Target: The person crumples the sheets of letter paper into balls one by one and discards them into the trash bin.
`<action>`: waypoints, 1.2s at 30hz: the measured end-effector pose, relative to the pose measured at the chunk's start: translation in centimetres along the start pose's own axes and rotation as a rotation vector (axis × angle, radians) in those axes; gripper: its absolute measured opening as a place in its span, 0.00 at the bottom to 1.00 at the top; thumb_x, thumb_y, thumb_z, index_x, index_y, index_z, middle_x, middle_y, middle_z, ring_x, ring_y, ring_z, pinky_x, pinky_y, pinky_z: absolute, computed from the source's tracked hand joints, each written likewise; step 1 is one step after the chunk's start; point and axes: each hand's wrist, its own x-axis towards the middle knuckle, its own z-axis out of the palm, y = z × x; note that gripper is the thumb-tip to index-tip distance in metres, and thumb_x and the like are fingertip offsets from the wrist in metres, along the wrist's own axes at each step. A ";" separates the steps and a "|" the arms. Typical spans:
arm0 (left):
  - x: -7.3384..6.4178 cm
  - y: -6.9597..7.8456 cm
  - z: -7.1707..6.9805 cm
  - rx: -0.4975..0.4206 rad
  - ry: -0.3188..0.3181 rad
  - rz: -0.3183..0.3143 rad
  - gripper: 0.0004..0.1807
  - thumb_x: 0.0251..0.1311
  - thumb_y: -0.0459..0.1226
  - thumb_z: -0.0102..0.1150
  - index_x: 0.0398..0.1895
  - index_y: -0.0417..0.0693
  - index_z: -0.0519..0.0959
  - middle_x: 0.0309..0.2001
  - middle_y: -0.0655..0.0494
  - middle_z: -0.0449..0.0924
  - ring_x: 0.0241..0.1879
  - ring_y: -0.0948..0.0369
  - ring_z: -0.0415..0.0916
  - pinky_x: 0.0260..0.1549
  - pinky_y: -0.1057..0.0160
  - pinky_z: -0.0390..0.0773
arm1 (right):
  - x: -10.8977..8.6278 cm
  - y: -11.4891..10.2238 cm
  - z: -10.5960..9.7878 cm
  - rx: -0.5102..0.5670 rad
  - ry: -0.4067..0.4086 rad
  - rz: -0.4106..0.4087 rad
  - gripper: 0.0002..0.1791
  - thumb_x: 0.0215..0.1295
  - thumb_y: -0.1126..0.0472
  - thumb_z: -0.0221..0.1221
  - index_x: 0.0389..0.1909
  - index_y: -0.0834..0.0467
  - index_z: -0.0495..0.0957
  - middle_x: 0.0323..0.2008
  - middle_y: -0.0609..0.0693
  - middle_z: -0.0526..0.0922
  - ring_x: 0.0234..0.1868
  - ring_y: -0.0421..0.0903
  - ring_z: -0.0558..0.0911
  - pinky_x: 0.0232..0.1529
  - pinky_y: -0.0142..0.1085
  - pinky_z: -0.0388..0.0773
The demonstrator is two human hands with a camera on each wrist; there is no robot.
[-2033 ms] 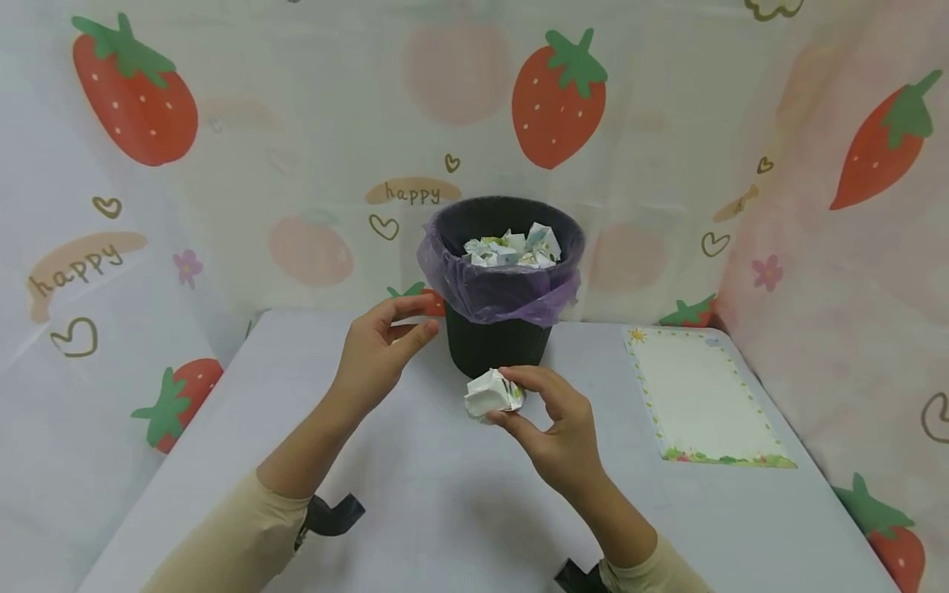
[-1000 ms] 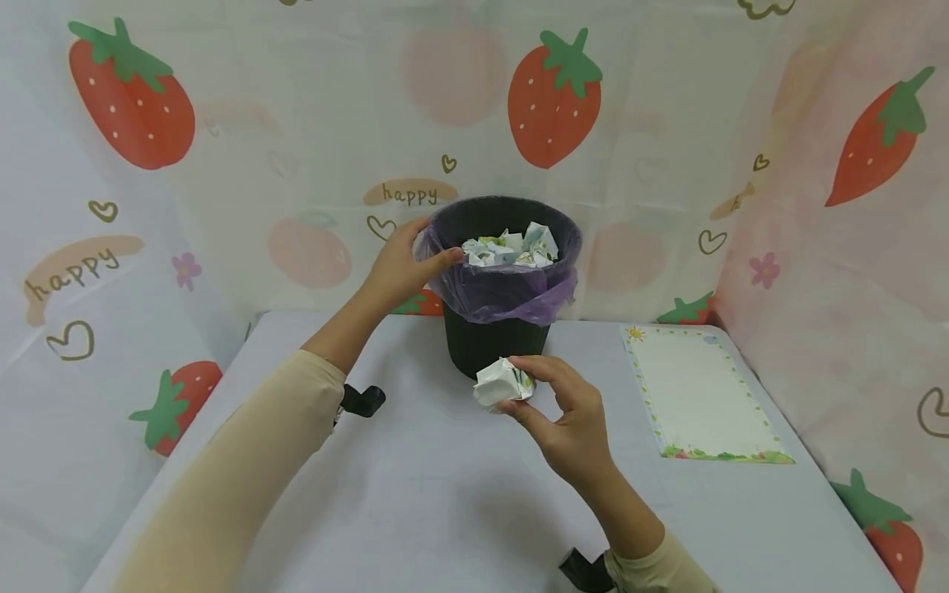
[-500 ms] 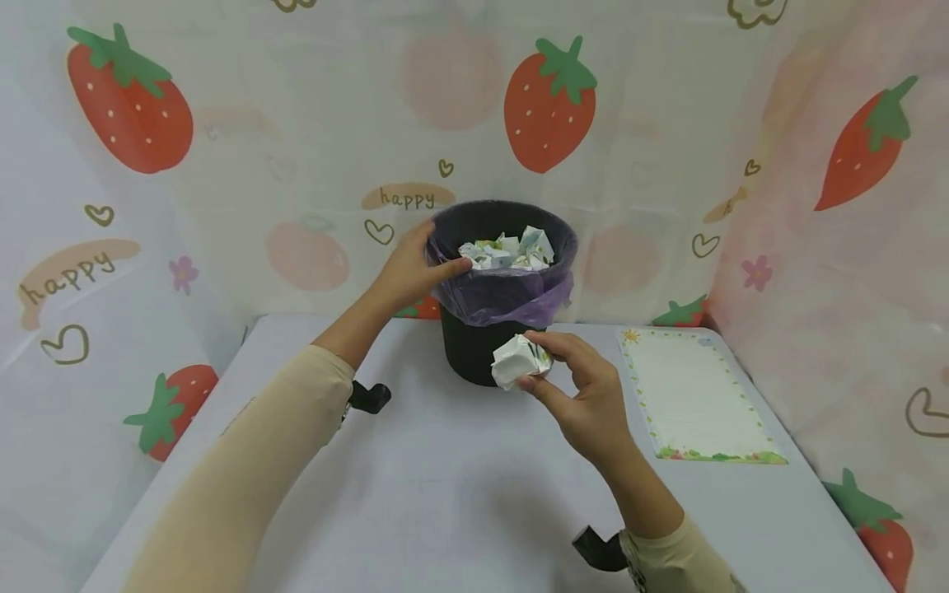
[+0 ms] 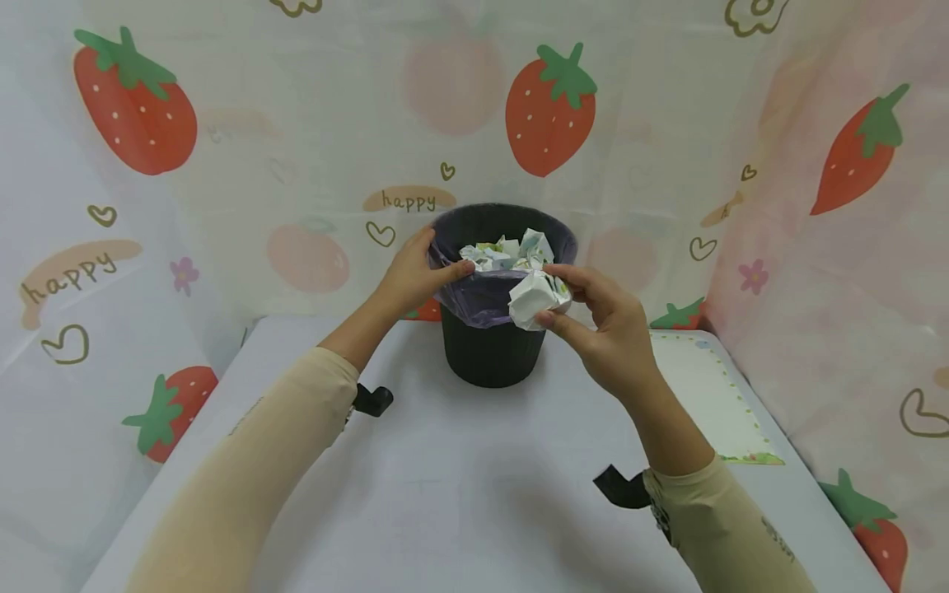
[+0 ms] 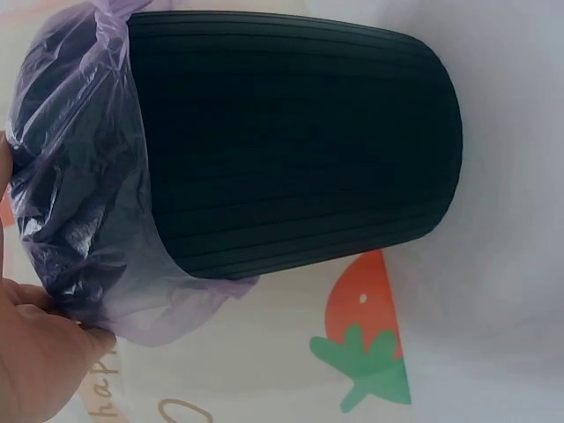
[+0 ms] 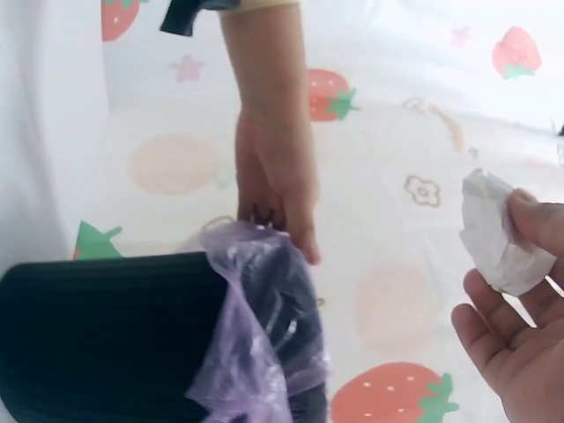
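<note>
Left hand (image 4: 411, 268): positioned at the left side of the black waste bin (image 4: 493, 358). Its grip is narrow and holds the purple bin liner (image 4: 478, 301) at the rim, the thumb lying along the rim's near-left edge. The left wrist view shows the fingers against the folded-over film.

Right hand (image 4: 611, 329): its grip holds a crumpled paper ball (image 4: 532, 301), pinched between thumb and fingers. The ball is mainly white with some printed marks. In the head view it overlaps the bin's near-right rim; in the right wrist view it is seen apart from the bin, beyond the level of the rim.

The bin stands upright on the white tabletop (image 4: 415, 502). Its side wall is finely ribbed. The liner covers the inside and is turned down over the outside of the upper wall. Crumpled papers (image 4: 511, 251) are inside, white with green, yellow and pale blue areas; their exact number cannot be told.

A sheet with a decorated border (image 4: 712, 395) lies flat on the tabletop, to the right of the bin, partly hidden by the right forearm. Both forearms wear beige sleeves (image 4: 274, 436). Behind stands a pale backdrop (image 4: 319, 123) printed with strawberries, hearts and the word "happy".
</note>
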 end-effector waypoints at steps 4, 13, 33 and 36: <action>0.0 -0.1 -0.1 -0.004 0.011 0.003 0.60 0.57 0.66 0.66 0.81 0.39 0.52 0.82 0.46 0.48 0.81 0.50 0.46 0.78 0.47 0.53 | 2.3 -0.6 -0.6 -0.010 -0.029 -0.021 0.29 0.56 0.76 0.71 0.61 0.64 0.79 0.49 0.55 0.85 0.46 0.45 0.83 0.56 0.29 0.79; -0.3 -0.1 -0.1 0.019 -0.026 -0.002 0.61 0.58 0.66 0.64 0.81 0.37 0.51 0.82 0.44 0.47 0.81 0.49 0.45 0.78 0.48 0.52 | 6.9 -0.9 -1.6 -0.079 -0.084 0.029 0.28 0.61 0.72 0.70 0.63 0.59 0.79 0.43 0.50 0.85 0.44 0.43 0.83 0.48 0.27 0.79; -0.4 0.1 -0.3 0.028 -0.051 -0.016 0.62 0.58 0.69 0.61 0.82 0.38 0.49 0.83 0.45 0.43 0.82 0.49 0.43 0.78 0.48 0.52 | 17.1 2.8 -2.5 -0.197 -0.156 0.305 0.30 0.67 0.64 0.67 0.69 0.58 0.71 0.61 0.53 0.81 0.51 0.48 0.82 0.53 0.32 0.79; -0.4 0.2 -0.5 0.018 -0.048 -0.017 0.62 0.58 0.69 0.61 0.81 0.38 0.49 0.83 0.45 0.43 0.82 0.49 0.43 0.78 0.48 0.51 | 18.2 3.4 -2.5 -0.212 -0.170 0.342 0.30 0.67 0.64 0.68 0.69 0.58 0.72 0.61 0.53 0.81 0.52 0.47 0.81 0.51 0.31 0.79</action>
